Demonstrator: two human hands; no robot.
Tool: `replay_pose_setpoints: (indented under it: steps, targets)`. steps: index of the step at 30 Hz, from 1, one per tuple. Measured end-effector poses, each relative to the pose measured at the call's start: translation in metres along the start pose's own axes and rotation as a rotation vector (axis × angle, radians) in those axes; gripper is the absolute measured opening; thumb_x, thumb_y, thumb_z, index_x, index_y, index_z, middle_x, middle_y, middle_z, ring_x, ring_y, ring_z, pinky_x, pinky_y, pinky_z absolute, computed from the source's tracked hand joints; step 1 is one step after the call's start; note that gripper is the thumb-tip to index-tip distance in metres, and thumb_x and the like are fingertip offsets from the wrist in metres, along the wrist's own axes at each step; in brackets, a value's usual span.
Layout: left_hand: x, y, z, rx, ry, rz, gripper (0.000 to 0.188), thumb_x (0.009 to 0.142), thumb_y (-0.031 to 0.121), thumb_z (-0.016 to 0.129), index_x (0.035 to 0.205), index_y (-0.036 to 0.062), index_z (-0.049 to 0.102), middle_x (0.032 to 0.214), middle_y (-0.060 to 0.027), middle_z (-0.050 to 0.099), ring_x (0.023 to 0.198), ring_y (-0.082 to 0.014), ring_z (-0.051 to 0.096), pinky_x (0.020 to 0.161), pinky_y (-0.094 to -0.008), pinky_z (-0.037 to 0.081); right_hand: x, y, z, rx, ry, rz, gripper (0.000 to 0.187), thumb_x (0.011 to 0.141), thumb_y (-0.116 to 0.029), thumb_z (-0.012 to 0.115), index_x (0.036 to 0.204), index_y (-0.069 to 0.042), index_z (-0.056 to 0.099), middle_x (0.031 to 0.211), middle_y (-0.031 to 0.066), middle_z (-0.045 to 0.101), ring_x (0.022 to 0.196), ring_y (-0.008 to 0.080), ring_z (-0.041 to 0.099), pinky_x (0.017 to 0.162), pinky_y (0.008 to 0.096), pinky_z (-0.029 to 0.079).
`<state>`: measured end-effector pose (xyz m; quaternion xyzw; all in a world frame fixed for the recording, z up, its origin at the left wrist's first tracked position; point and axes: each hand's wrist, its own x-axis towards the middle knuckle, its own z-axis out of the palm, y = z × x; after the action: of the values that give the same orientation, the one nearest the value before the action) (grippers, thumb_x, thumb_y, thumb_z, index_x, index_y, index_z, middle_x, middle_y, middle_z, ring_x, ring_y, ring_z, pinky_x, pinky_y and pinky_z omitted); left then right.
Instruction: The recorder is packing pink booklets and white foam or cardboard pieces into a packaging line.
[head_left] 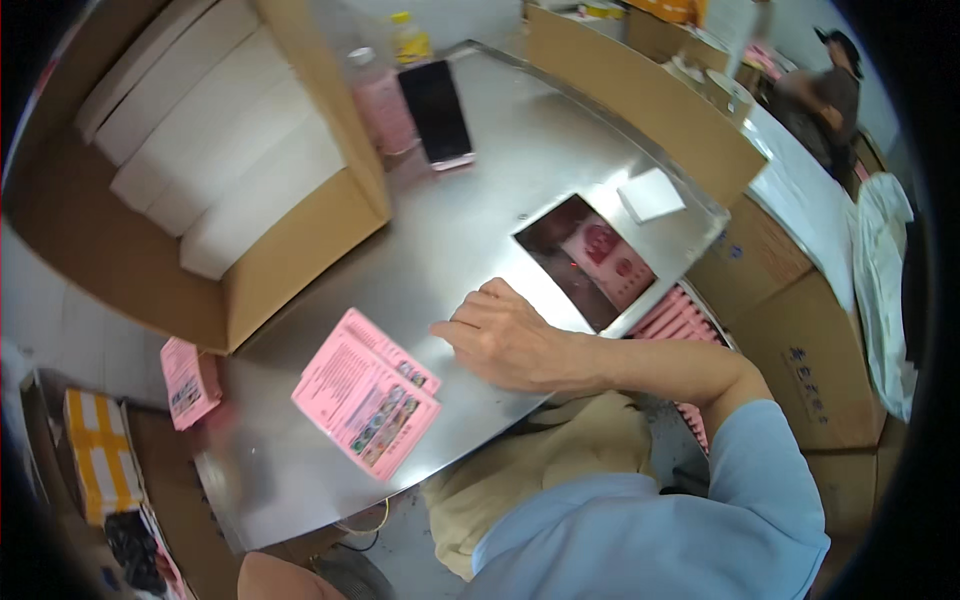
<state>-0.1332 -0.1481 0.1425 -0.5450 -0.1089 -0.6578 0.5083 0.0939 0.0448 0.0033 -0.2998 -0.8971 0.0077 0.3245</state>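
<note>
My right hand (505, 340) is above the metal table (470, 235), its fingers curled in and nothing showing in them. Left of it lie overlapping pink printed cards (365, 405), with text and small pictures on top. Beyond the hand is a dark rectangular opening (550, 238) in the tabletop, and a pink printed piece (605, 262) shows in it. Only part of my left arm (285, 580) appears, at the lower edge; the left hand is out of sight.
An open carton (290, 265) of white boxes stands at the left, near a pink stack (190, 383). A phone (437, 115) leans by a bottle (380, 100). A white square (650, 195) lies near the right edge. Cartons (800, 370) and a person (825, 105) are right.
</note>
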Motion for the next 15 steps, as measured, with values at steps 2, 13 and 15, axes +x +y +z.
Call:
replay_pose_setpoints:
  steps: [2,13,15]
  targets:
    - [0.005,-0.01,-0.015,0.104,-0.082,0.038,0.027,0.097,0.025,0.05,0.112,0.0047,0.059,0.104,-0.0086,0.062,0.097,-0.0268,0.061,0.087,-0.0438,0.051,0.023,-0.005,0.014,0.042,0.087,-0.079,0.031,0.076,-0.005,0.068,0.107,-0.003,0.069,0.08,0.0062,0.064,0.081,0.0211,0.062,0.079,0.0374,0.043]
    - [0.041,-0.082,-0.031,0.581,-0.391,0.209,0.021,0.094,0.014,0.05,0.11,0.0045,0.06,0.105,-0.0109,0.06,0.096,-0.0269,0.06,0.086,-0.0432,0.052,0.191,0.043,0.081,-0.053,0.274,-0.043,0.032,0.081,-0.004,0.065,0.113,0.0,0.066,0.1,0.017,0.067,0.098,0.0339,0.064,0.084,0.0467,0.047]
    - [0.043,-0.102,-0.027,0.667,-0.43,0.233,0.021,0.093,0.012,0.05,0.11,0.0045,0.06,0.105,-0.0114,0.059,0.096,-0.0269,0.06,0.086,-0.0431,0.052,0.235,0.046,0.057,0.234,0.298,0.083,0.046,0.084,-0.006,0.064,0.128,0.006,0.057,0.122,0.0262,0.061,0.116,0.0418,0.058,0.1,0.0485,0.045]
